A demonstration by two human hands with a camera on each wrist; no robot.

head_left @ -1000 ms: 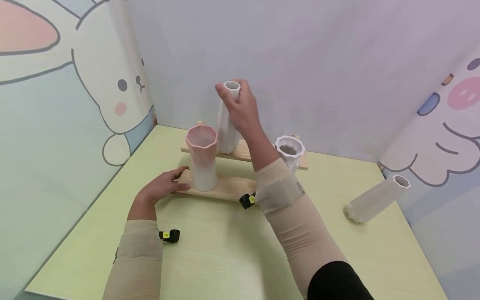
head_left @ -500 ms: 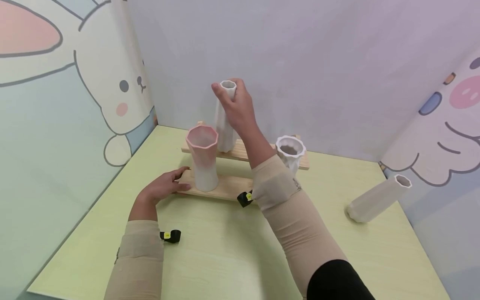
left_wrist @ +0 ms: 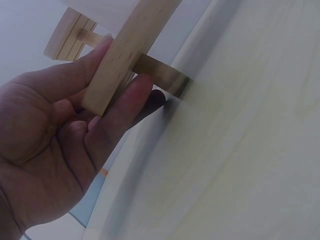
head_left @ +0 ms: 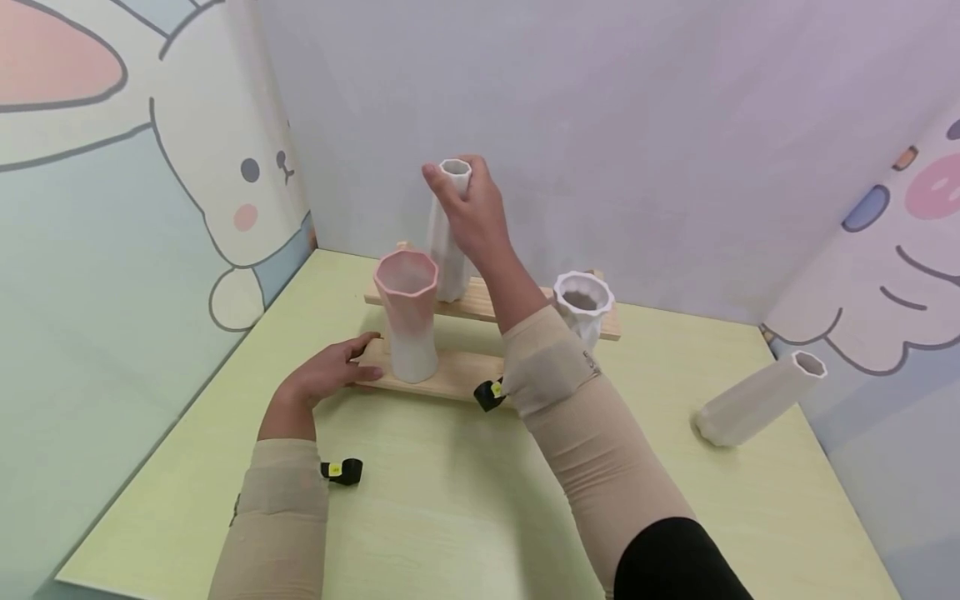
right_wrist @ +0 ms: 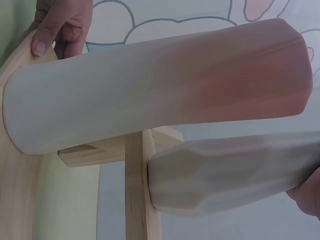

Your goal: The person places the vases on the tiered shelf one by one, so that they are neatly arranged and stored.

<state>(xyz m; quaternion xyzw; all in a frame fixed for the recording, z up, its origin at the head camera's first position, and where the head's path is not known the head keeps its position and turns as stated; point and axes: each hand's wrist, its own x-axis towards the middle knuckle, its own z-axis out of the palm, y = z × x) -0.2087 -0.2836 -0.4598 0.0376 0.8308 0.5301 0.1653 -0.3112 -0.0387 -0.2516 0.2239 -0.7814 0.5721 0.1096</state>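
Note:
My right hand point(head_left: 480, 212) grips a tall white faceted vase point(head_left: 448, 258) near its top, thumb on one side of the rim. The vase is upright, its base on the upper board point(head_left: 480, 300) of a two-level wooden stand. My left hand point(head_left: 326, 372) pinches the left end of the lower board point(head_left: 468, 375); in the left wrist view, thumb and fingers point(left_wrist: 125, 105) lie on either side of the board point(left_wrist: 120, 60). A pink-and-white vase point(head_left: 408, 333) stands on that lower board, in front of the gripped vase.
A white vase with a scalloped rim point(head_left: 583, 304) is at the stand's right, its lower part hidden by my forearm. Another white vase point(head_left: 757, 400) appears slanted on the table's right side. Printed walls point(head_left: 600, 142) bound the table point(head_left: 420, 517) behind and at both sides.
My right hand has moved the white vase slightly left along the upper board, and it is now nearly still. My left hand keeps its hold on the lower board.

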